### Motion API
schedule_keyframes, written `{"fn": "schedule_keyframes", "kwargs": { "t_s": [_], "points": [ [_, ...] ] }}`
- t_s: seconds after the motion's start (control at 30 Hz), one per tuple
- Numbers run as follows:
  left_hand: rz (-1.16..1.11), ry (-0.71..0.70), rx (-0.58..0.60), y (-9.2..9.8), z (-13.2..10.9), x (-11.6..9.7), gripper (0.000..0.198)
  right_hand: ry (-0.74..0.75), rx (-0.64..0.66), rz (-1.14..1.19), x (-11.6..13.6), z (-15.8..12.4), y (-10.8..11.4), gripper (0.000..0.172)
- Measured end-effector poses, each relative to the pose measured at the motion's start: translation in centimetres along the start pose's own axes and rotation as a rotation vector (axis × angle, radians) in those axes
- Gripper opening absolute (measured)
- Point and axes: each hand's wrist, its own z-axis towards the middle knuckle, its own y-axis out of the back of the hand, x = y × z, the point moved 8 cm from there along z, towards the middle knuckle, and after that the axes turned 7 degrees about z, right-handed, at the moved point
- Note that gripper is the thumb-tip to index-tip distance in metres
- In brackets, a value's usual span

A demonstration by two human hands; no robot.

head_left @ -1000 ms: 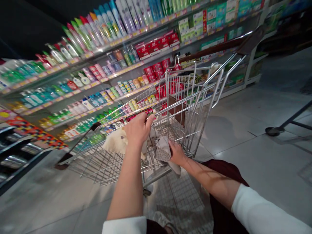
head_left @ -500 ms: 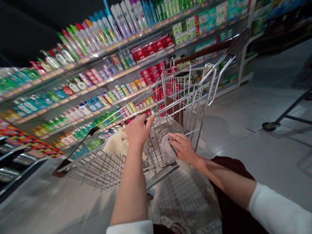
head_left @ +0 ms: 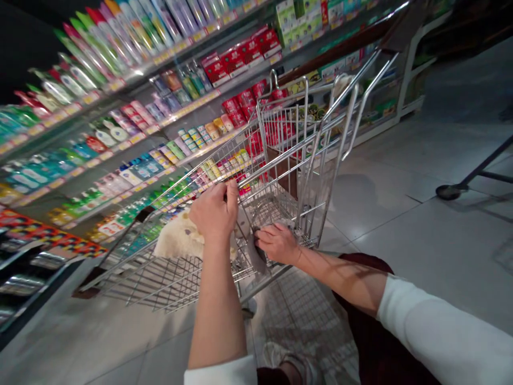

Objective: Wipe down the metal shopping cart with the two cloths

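A metal shopping cart (head_left: 132, 280) stands tilted across the middle of the view. My left hand (head_left: 215, 208) is closed around the top rail of its near side. Below and to the right, my right hand (head_left: 277, 243) is closed on a grey cloth (head_left: 256, 258), which lies against the side wires. Its fingertips are partly hidden by the cloth. Next to my left hand, a cream fluffy cloth-like thing with dark spots (head_left: 174, 239) shows through the wires; my left hand and forearm cover part of it.
Shelves (head_left: 176, 120) packed with bottles, jars and boxes run behind the cart. On the left is a low display case (head_left: 36, 278) with a patterned orange strip. Another cart's wheel (head_left: 451, 191) rests on the tiled floor at right. My shoe (head_left: 288, 361) is below.
My right hand has moved left with the cloth, from near the cart's rear end to closer under my left hand. The left hand stays on the rail, its fingers more curled. The view has shifted slightly.
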Motion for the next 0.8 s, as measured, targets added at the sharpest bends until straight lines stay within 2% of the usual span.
{"fn": "schedule_keyframes", "kwargs": {
  "t_s": [0.1,0.2,0.27,0.4,0.5,0.6,0.73,0.8],
  "points": [
    [-0.003,0.019,-0.028,-0.1,0.0,0.1,0.057,0.042,0.082,0.047,0.5,-1.3,-0.9,0.01],
    [-0.014,0.022,-0.041,0.0,0.0,0.2,0.056,0.084,0.113,0.082,0.3,-1.1,-0.2,0.009],
    [-0.017,0.026,-0.05,0.0,-0.1,0.3,0.055,0.089,0.029,0.077,-0.1,0.0,1.6,0.013],
    [0.0,0.034,-0.062,0.0,-0.1,0.1,0.056,-0.086,-0.315,0.018,-3.0,3.1,7.1,0.024],
    [0.005,0.024,-0.084,0.0,0.0,-0.1,0.055,-0.168,-0.427,-0.026,-5.0,4.2,8.5,0.025],
    [0.008,0.019,-0.108,0.1,0.0,-0.3,0.054,-0.131,-0.35,-0.056,-5.1,3.1,6.5,0.023],
    [0.011,0.016,-0.124,0.2,0.0,-0.3,0.052,-0.089,-0.086,-0.03,-2.9,-0.4,2.1,0.01],
    [0.011,0.013,-0.128,0.1,0.0,-0.2,0.05,-0.057,0.003,-0.003,-1.7,-1.9,1.0,0.005]
  ]
}}
